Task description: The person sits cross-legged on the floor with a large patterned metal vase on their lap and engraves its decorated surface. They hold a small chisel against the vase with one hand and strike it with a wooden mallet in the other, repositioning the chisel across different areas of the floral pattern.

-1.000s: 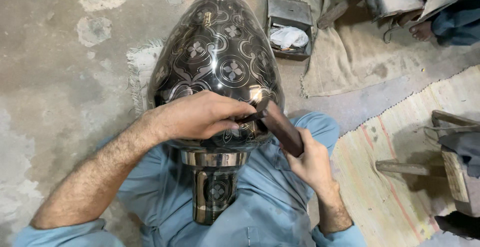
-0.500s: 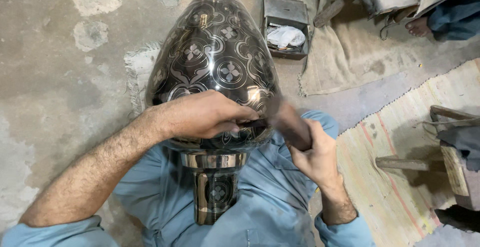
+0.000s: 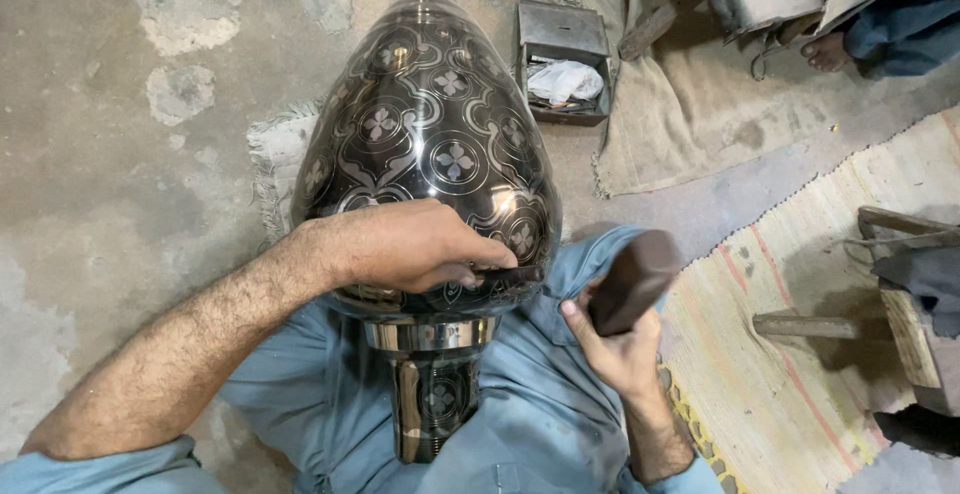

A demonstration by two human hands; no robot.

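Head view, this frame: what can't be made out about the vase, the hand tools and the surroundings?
- Tip of the small tool on the vase: hidden under the left hand.
- Vase neck: cut off by the top edge.
- Wooden block in the right hand: blurred.
- Metal box contents: covered by a white cloth.
- Another person's bare foot: the rest lies beyond the top edge.
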